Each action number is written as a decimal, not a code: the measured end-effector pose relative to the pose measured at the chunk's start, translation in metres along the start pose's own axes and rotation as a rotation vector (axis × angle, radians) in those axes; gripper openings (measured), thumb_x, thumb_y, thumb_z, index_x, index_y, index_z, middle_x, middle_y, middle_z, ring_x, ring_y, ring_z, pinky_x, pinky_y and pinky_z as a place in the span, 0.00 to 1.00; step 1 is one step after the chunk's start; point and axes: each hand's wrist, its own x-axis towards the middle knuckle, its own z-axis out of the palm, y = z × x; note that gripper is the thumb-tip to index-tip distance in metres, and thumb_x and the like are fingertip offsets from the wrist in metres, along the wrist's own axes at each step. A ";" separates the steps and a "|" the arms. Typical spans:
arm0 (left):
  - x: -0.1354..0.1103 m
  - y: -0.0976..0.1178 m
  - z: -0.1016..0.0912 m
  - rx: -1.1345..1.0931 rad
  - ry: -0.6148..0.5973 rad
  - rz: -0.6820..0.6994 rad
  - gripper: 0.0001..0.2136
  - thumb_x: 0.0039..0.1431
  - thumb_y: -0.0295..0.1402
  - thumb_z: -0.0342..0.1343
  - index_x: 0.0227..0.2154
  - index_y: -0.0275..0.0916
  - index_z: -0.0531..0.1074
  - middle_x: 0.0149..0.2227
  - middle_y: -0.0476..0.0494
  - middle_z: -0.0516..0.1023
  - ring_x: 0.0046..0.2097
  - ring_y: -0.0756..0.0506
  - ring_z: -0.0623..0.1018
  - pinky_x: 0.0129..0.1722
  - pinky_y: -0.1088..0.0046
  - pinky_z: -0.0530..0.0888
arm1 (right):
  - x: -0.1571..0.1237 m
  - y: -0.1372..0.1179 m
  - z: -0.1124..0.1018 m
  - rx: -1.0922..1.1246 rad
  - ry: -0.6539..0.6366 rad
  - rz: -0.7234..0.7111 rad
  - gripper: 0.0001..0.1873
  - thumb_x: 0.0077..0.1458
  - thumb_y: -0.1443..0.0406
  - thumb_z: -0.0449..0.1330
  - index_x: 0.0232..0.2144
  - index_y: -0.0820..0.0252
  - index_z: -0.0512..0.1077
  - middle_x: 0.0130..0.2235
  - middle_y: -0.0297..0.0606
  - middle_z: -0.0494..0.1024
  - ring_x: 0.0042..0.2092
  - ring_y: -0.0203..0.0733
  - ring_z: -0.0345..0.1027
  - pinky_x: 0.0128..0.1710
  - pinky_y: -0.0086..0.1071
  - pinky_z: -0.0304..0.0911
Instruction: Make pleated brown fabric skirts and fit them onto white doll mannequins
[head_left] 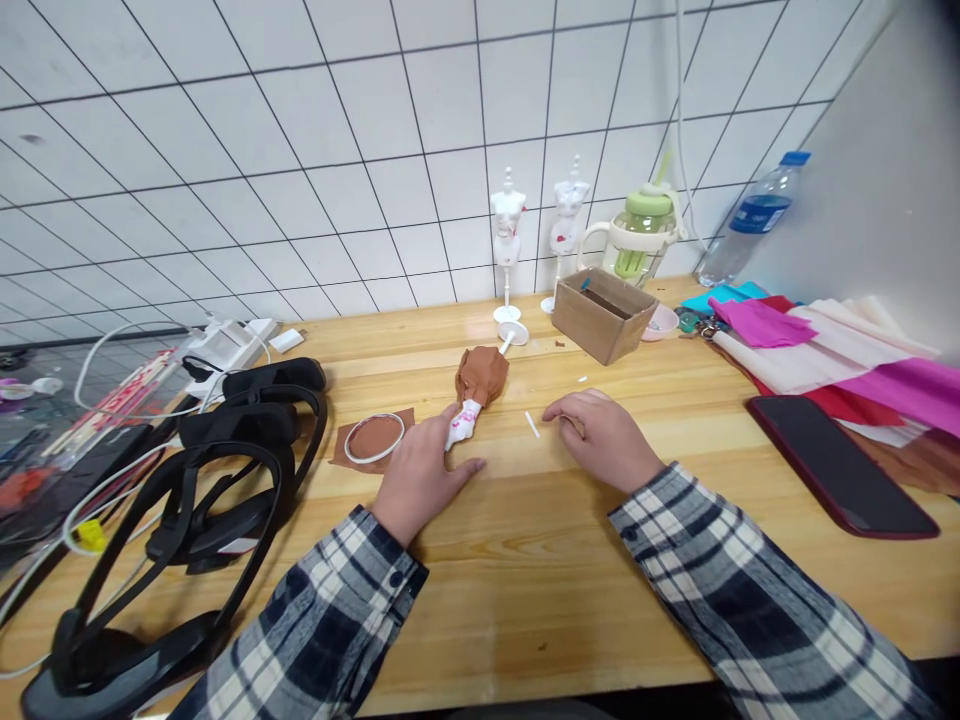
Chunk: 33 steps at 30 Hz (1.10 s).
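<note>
No text can be read; the bottle has a blue label with marks too small

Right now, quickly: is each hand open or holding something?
Left hand: open, thumb spread, beside the lying mannequin.
Right hand: loosely curled near the white strip; whether holding anything, can't tell.

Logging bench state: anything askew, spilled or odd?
Mildly: one small mannequin in brown lies down at the left hand, while two white mannequins stand upright. A loose white strip near the right hand looks like stray scrap. No spill visible.
</note>
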 end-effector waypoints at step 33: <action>-0.007 -0.016 -0.040 -0.481 0.115 0.042 0.15 0.53 0.38 0.64 0.42 0.38 0.78 0.37 0.43 0.82 0.35 0.45 0.79 0.35 0.71 0.75 | -0.004 0.003 -0.021 -0.147 0.180 0.012 0.45 0.39 0.74 0.51 0.63 0.54 0.55 0.65 0.40 0.59 0.67 0.55 0.46 0.64 0.60 0.37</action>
